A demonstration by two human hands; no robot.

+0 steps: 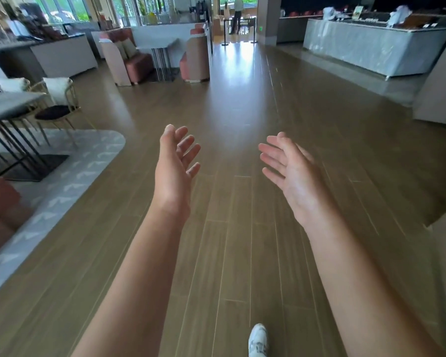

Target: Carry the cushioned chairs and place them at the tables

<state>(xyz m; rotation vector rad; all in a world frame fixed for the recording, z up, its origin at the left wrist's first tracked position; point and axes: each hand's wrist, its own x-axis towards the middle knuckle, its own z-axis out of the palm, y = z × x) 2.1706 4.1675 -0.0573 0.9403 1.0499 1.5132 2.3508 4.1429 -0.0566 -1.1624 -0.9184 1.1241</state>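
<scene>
— Cushioned chairs (56, 104) are sitting far off to our left, 2 of them as far as we are seeing, tucked at the grey counter (9, 103) that is standing on the pale patterned rug (70, 173). Each is showing a white cushion against a thin gold frame, and the nearer one is showing a dark seat.

— And our hands?

— We are holding both out in front of us over the wooden floor (242, 104), palms turned inward and facing each other. Our left hand (177, 166) is holding nothing, its fingers loosely spread and only slightly bent. Our right hand (290, 173) is equally bare, fingers straight and fanned apart. Neither is touching a chair; both are well apart from them.

— What else are we seeing?

— A white shoe (258, 340) is showing at the bottom edge, on the planks. A reddish seat (0, 210) is blurring at the left edge, on the rug. Ahead on the left, pink booth benches (137, 65) are flanking a white counter (156, 45). A long grey serving counter (366, 47) is running along the right. A person (238, 15) is standing far down the hall by the bright windows.
</scene>
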